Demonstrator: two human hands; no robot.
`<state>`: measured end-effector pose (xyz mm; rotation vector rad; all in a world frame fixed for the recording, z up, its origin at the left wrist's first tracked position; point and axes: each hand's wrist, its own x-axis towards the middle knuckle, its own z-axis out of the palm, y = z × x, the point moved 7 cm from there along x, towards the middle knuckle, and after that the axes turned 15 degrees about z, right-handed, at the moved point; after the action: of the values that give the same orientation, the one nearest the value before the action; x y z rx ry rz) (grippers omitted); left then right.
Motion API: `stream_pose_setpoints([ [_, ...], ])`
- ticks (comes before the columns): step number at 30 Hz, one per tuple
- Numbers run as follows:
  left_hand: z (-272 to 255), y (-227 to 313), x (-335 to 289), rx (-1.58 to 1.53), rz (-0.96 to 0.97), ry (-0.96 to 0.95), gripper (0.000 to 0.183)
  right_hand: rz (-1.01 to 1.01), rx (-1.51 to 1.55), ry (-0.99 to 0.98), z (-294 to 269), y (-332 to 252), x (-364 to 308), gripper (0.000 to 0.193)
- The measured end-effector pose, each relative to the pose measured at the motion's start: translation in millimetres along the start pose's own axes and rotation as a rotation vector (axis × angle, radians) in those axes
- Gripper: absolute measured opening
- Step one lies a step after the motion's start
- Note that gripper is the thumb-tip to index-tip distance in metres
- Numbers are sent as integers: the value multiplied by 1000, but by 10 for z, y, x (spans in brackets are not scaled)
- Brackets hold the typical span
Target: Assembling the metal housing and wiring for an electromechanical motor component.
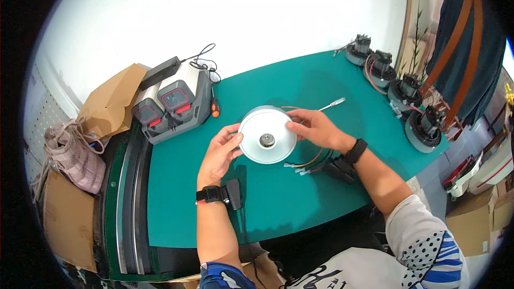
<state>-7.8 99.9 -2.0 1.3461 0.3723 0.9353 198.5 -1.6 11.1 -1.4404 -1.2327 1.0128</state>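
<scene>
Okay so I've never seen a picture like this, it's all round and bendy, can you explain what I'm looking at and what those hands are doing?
This is a single picture from a wide fisheye camera worn on a person's head, looking down at their own hands; that lens is what bends the straight edges. There is no robot here.

The left hand and the right hand together hold a round, silvery-white metal disc with a small hub in its centre, one hand on each side. Thin coloured wires trail from under it.

Below is a green table top. On it, at the left, stands a grey charger block with two red-and-black battery packs. Along the far right edge sits a row of four round grey motor units. Both wrists wear black bands.
</scene>
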Motion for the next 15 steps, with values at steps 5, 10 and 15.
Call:
stream_pose_setpoints([
  [5, -12, -20, -36, -24, -18, -48, 39, -160, -292, 100, -16, -191, 68, 37],
  [10, -28, -27, -43, -14, 9, -90, 37, -90, -234, 135, 14, -99, 50, 37],
  [15, -30, -5, -50, -38, 30, -53, 31, -35, -186, 71, 131, 87, -79, 49],
])
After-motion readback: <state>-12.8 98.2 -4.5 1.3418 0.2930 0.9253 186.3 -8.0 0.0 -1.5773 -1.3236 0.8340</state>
